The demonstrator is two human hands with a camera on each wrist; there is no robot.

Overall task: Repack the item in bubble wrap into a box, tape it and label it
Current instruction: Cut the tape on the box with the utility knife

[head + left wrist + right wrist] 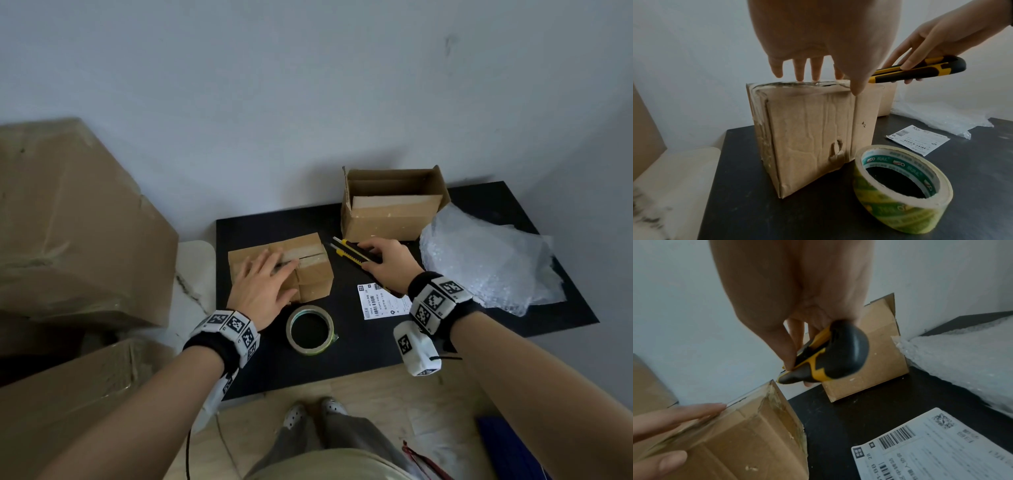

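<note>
Left hand [262,291] fingers spread on sealed box [310,270] (taped); right hand [387,263] fingers pinching knife [349,251].

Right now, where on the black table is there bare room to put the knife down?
Bare table along the near edge, in front of the tape roll and label. Another strip behind the taped box, left of the open box. Crowded: bubble wrap fills the right.

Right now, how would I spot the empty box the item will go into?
Look at the black tabletop against the wall. At its far edge, left of the crumpled bubble wrap, stands the open cardboard box. Unlike the taped box, its flaps stand up.
</note>
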